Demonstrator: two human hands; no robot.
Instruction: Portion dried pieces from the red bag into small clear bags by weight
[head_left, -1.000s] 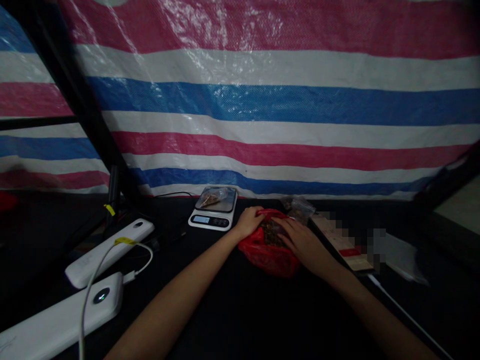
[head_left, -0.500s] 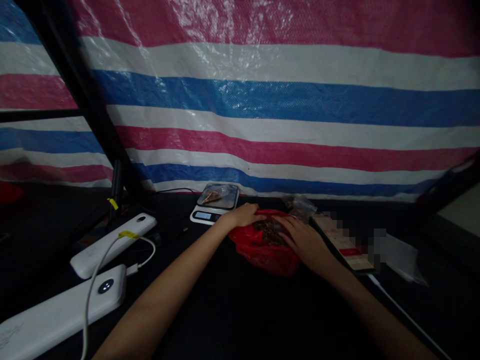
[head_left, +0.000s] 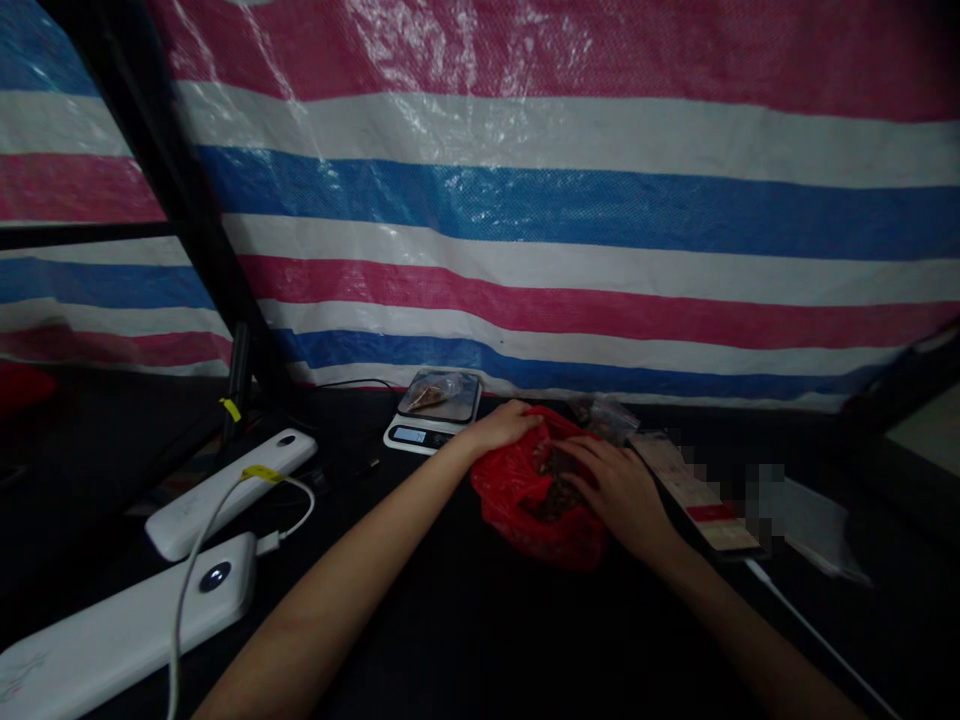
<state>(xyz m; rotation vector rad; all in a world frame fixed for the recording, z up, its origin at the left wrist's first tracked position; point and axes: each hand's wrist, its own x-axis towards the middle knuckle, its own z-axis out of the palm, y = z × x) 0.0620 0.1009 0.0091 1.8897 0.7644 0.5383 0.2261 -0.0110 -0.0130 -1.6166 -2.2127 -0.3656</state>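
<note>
A red plastic bag [head_left: 506,490] sits on the dark table with its mouth open, holding small brown bits [head_left: 556,492] too blurred to name. My left hand [head_left: 508,427] grips the bag's far left rim, its fingertips partly hidden by the plastic. Over the right side of the opening lies my right hand [head_left: 621,492], fingers stretched apart and touching the bag and its contents. Just beyond my left hand stands a white digital scale [head_left: 391,437], its display lit. On its pan rests a small clear bag [head_left: 435,391] with brown pieces inside.
Two white power banks [head_left: 232,490] with a cable lie at left. Another clear bag [head_left: 616,418] is behind my right hand. Right of it are a phone [head_left: 716,513] on a white cable and clear plastic bags [head_left: 817,530]. A striped tarp [head_left: 570,270] hangs behind.
My left hand has drawn the bag's left rim upward and to the right, so the red plastic stands higher. My right hand stays at the opening. The view has shifted slightly.
</note>
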